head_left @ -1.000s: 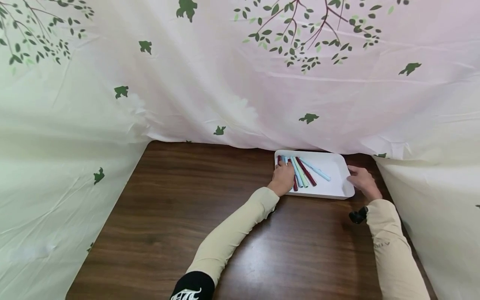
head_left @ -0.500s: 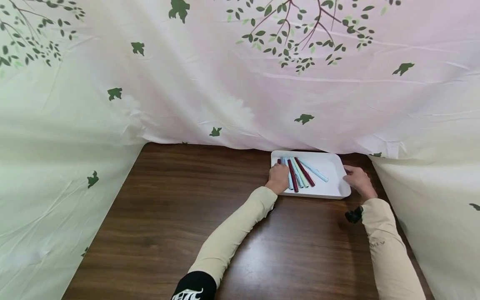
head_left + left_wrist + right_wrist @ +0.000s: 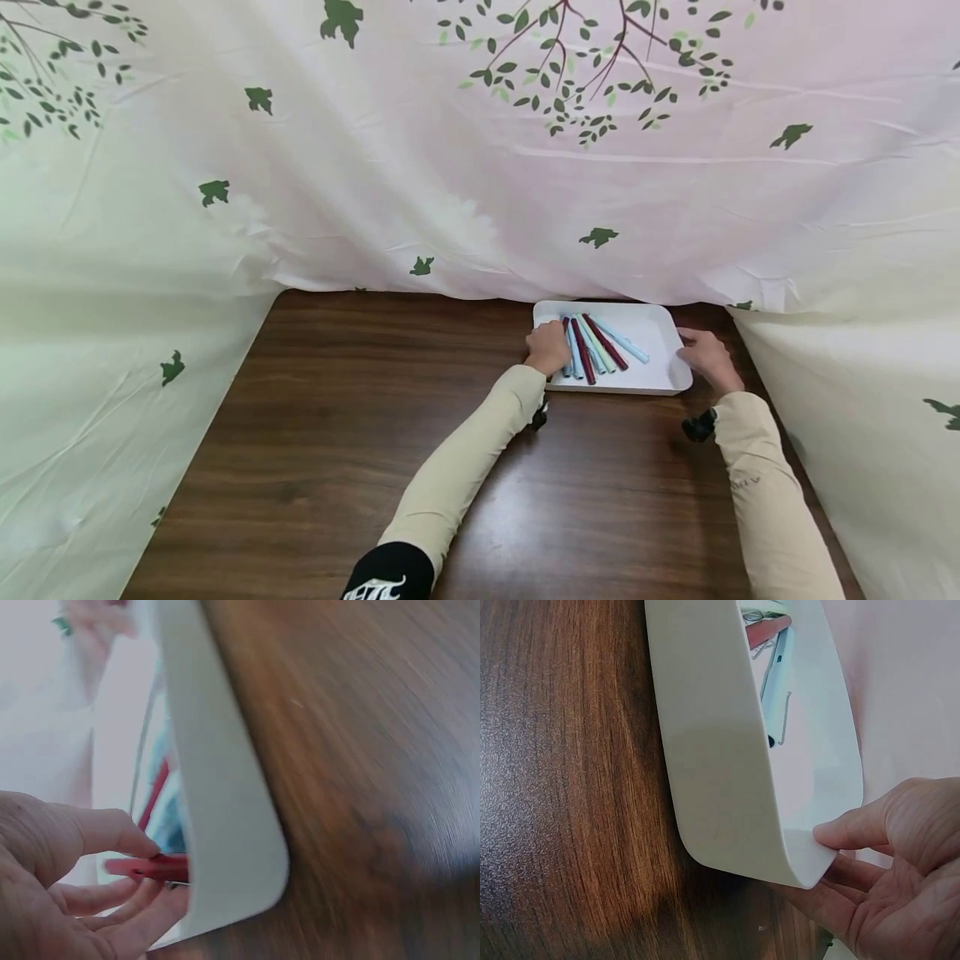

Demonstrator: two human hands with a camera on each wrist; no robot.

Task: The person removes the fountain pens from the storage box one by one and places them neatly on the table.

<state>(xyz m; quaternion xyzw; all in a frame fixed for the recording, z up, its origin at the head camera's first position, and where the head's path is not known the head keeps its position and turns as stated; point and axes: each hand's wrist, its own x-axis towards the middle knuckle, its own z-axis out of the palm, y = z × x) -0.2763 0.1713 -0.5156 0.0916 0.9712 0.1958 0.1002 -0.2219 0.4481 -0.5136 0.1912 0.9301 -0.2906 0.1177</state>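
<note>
Several slim dark red, light blue and pale green pens, some with wire clips, lie in a white tray (image 3: 660, 346). Most are side by side near its left end; a light blue pen (image 3: 628, 343) slants to the right. My left hand (image 3: 547, 348) is at the tray's left end. In the left wrist view it pinches a red pen (image 3: 169, 868) between thumb and fingers, just inside the wall. My right hand (image 3: 707, 358) grips the tray's right end. In the right wrist view its thumb (image 3: 851, 831) lies inside the rim, its fingers outside and below.
The tray stands near the far edge of a dark brown wooden table (image 3: 360, 400). A pale cloth (image 3: 450, 167) printed with leaves and birds hangs behind the table and along both sides. Dark wrist cameras sit at both cuffs.
My left hand has gone from the middle pens to the leftmost red one, which lies nearer the others now. My right hand keeps its grip. The head view has turned slightly right.
</note>
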